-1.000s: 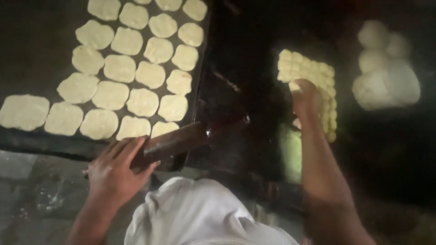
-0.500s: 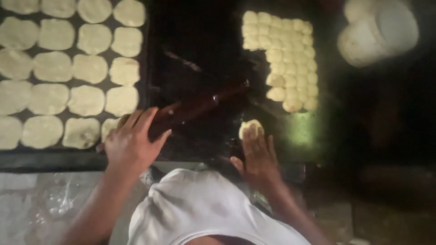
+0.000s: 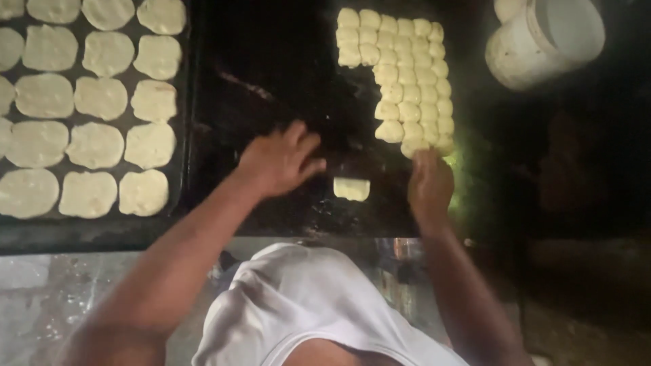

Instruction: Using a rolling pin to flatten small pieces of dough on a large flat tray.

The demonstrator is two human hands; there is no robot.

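A single small piece of dough (image 3: 352,188), pale and roughly square, lies by itself on the dark bench (image 3: 285,74), and everything else can be placed from it. Just to its left, the left hand (image 3: 281,163) rests palm down on the bench with its fingers spread and stretched toward the piece, their tips close to it but not touching; its grip is apart and holds nothing. Just to the right of the piece, the right hand (image 3: 429,186) reaches up to the lower edge of a block of small dough pieces (image 3: 407,81), packed tight in rows above and to the right of the lone piece. The right fingertips touch the bottom pieces of that block, yet whether they pinch one or only press against it cannot be told, since the back of the hand hides the grip. Far to the left of the lone piece, a dark tray (image 3: 182,135) carries flattened dough rounds (image 3: 95,146) set in rows, apart from one another. Up and well to the right of the piece stands a white bucket (image 3: 542,41), tipped so that its open mouth shows. Below the piece, the person's white shirt (image 3: 298,305) fills the near edge of the view.
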